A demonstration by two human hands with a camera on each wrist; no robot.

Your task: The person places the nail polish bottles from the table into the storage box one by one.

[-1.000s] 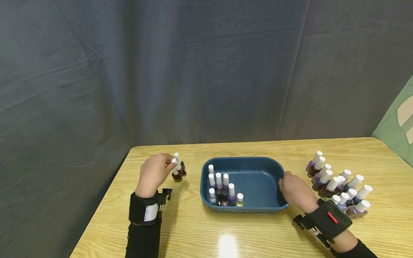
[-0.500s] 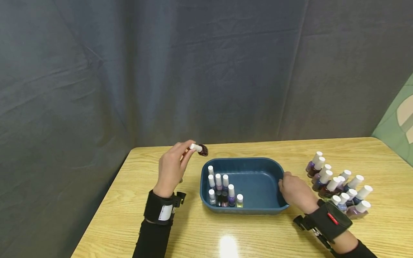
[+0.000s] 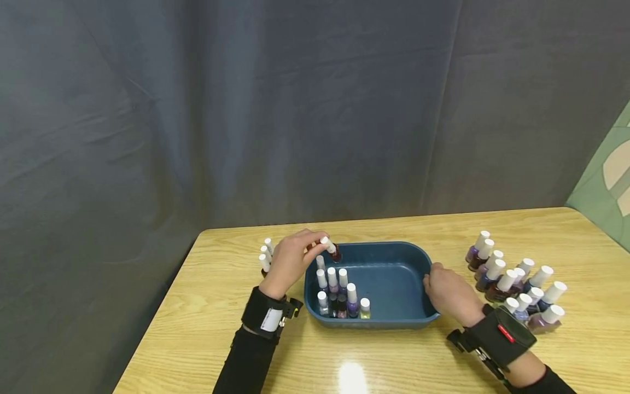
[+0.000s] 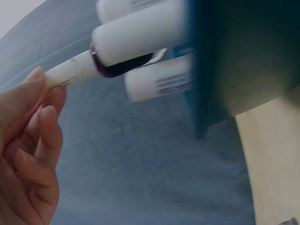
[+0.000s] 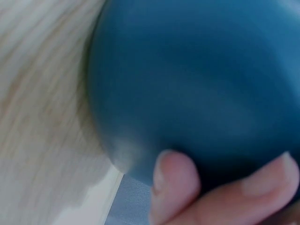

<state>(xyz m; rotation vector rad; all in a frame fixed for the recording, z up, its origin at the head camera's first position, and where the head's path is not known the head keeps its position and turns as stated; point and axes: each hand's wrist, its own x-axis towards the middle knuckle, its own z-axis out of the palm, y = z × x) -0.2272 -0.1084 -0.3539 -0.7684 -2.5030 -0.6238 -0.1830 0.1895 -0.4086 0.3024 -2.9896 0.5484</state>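
My left hand (image 3: pixel 289 260) pinches a dark red nail polish bottle (image 3: pixel 337 255) by its white cap, tilted, over the back left corner of a dark blue tray (image 3: pixel 384 323). In the left wrist view, thumb and fingertip hold that cap (image 4: pixel 70 70); the bottle's dark body is partly hidden behind another white cap (image 4: pixel 140 33) of a bottle in the tray. My right hand (image 3: pixel 453 293) grips the tray's right rim; the right wrist view shows its fingers at the blue wall (image 5: pixel 187 84). Several white-capped nail polish bottles (image 3: pixel 352 302) stand along the tray's left and front sides.
Right of the tray, several more nail polish bottles (image 3: pixel 506 283) stand grouped on the wooden table (image 3: pixel 197 328). A few white-capped bottles (image 3: pixel 266 262) stand left of the tray, partly behind my left hand. A grey curtain (image 3: pixel 315 109) hangs behind the table.
My left hand has lifted a dark red nail polish bottle from the left group and carried it right, over the tray's back left corner. The right hand stays on the rim.
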